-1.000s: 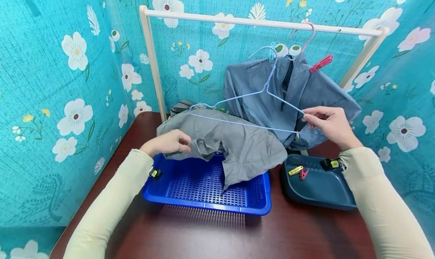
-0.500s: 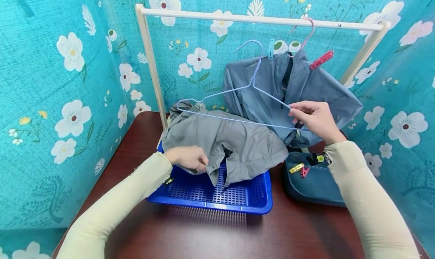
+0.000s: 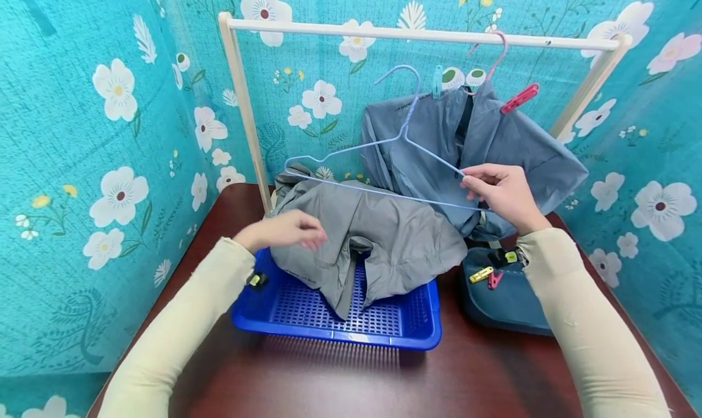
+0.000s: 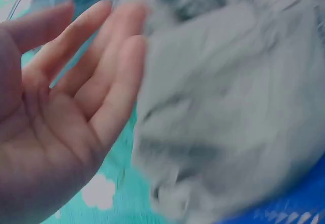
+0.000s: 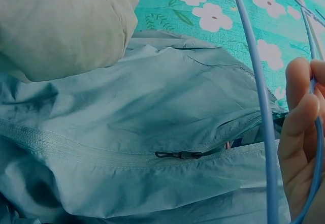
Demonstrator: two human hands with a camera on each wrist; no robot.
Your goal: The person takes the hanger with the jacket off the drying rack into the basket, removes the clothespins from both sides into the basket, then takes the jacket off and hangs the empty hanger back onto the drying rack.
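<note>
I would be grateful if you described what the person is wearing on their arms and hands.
The left sleeve and right sleeve are long, pale cream and wrinkled. Each has a small black device with a yellow-green patch near its end. The left hand and right hand are bare.

Right hand (image 3: 501, 192) pinches blue wire hanger (image 3: 405, 129). Left hand (image 3: 287, 229) above grey garment (image 3: 408, 250), draped across blue basket (image 3: 334, 337) on tabletop (image 3: 340, 384). Far right, jacket (image 3: 422, 144) hangs from rack (image 3: 351, 30); yellow clip (image 3: 481, 275) in dark tray (image 3: 501, 311).
</note>
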